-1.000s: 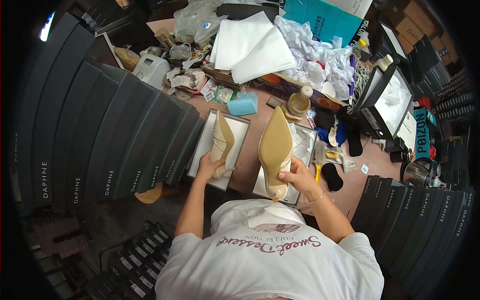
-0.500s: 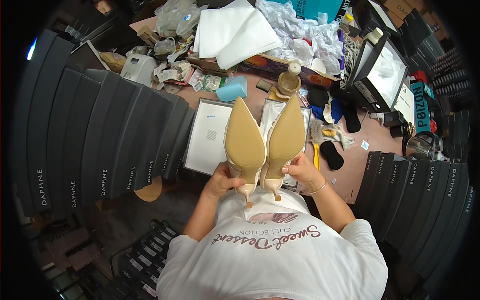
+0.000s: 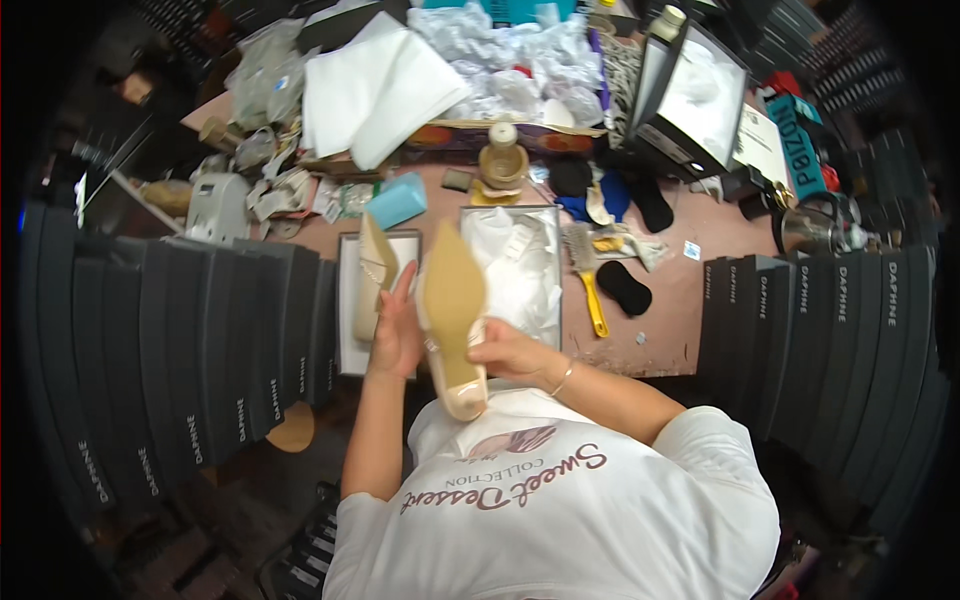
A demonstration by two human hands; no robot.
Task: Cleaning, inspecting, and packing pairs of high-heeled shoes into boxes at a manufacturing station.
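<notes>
Shoe one [image 3: 376, 264] lies in the left box [image 3: 348, 300], my left hand [image 3: 397, 330] wide at its right edge, while my right hand [image 3: 512, 352] grips shoe two [image 3: 455, 292], not yet boxed.

There are two shoes [image 3: 455, 290] [image 3: 369, 300], two hands [image 3: 396, 332] [image 3: 512, 352] and one yellow-handled brush [image 3: 591, 290].

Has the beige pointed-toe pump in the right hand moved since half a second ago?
Yes: the pointed-toe pump in the right hand has moved left, farther from the yellow-handled brush.
</notes>
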